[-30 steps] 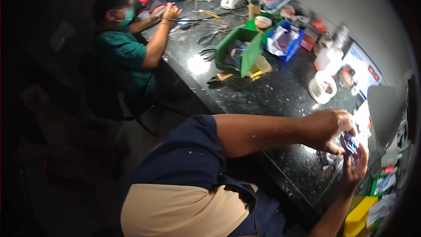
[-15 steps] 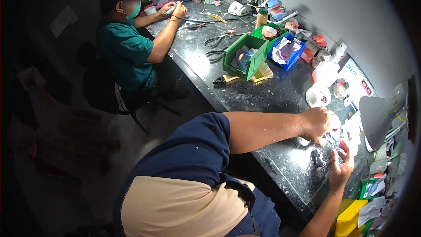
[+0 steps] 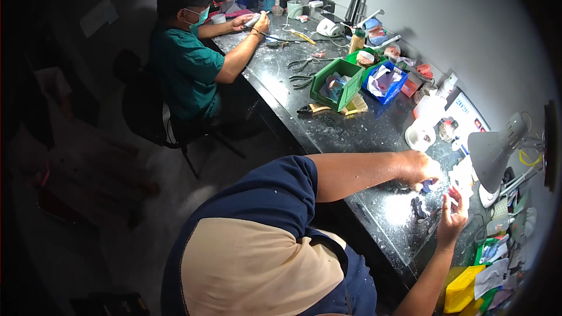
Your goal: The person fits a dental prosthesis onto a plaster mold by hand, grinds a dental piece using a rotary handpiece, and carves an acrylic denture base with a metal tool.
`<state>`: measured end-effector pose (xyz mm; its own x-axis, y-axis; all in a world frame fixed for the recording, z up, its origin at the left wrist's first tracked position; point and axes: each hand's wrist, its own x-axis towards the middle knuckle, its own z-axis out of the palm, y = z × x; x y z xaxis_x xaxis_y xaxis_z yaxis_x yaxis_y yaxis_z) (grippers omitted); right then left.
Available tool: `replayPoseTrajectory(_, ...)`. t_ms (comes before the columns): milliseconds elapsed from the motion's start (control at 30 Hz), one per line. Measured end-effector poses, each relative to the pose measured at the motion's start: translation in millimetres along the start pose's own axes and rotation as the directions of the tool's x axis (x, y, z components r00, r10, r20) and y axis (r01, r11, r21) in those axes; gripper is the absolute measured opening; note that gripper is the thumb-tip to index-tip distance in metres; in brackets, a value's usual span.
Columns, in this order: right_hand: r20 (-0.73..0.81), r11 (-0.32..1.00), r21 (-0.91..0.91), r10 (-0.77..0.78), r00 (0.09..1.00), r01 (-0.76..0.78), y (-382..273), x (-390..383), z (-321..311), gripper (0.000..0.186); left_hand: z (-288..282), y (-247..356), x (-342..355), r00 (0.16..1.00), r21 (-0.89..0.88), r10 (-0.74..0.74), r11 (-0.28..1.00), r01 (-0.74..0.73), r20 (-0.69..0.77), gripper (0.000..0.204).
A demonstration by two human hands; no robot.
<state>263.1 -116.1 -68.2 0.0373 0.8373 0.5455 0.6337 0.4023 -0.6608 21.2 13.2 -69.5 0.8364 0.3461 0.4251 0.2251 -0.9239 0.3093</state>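
Observation:
My left hand (image 3: 419, 167) reaches in from the left over the lit bench. Its fingers are closed on a small dark purple piece (image 3: 430, 186), whose kind is unclear in the glare. Facing it, my right hand (image 3: 453, 210) is raised with fingers partly bent and thumb apart, and no object shows in it. Under the two hands a small dark object (image 3: 418, 208) lies on the black bench top (image 3: 380, 228). Just beyond my left hand stands a round white tub (image 3: 420, 135).
Green bin (image 3: 336, 85), blue bin (image 3: 384, 82) and pliers (image 3: 301, 79) sit farther along the bench. A lamp shade (image 3: 492, 155) hangs right of my hands, above a yellow bin (image 3: 462, 289). At the far left a seated co-worker (image 3: 187, 64) holds a handpiece (image 3: 253, 21).
The head view has shifted slightly. Both hands stay at nearly the same bench spot; the piece in my left hand now shows more of a dark purple side.

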Motion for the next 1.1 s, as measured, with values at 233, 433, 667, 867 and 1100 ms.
replayPoseTrajectory(233,-0.015,0.999,-0.004,0.038,0.999,-0.038,6.2,0.1,-2.7,0.033,-39.9,21.9,-20.1,0.99,0.168,0.052,0.985,-0.03,-0.132,0.057)
replayPoseTrajectory(433,-0.039,0.995,-0.046,-0.094,0.995,0.093,3.1,4.0,-8.5,0.032,-122.2,62.4,-103.1,0.974,-0.128,-0.068,0.991,0.041,-0.214,0.034)
replayPoseTrajectory(667,-0.023,0.995,0.005,-0.099,0.995,0.099,-3.7,4.2,-0.3,0.031,-193.0,48.4,-237.0,0.783,-0.341,-0.501,0.857,0.387,-0.37,0.023)
replayPoseTrajectory(867,-0.013,0.999,0.028,-0.024,1.0,0.024,0.0,0.5,1.6,0.032,-249.6,28.4,-318.3,0.32,-0.749,-0.706,0.662,-0.018,-0.631,0.037)
replayPoseTrajectory(1100,-0.013,0.988,-0.112,-0.105,0.994,0.103,-7.3,-2.7,2.6,0.029,-247.5,21.5,-320.4,0.395,-0.759,-0.703,0.651,0.024,-0.591,0.052)
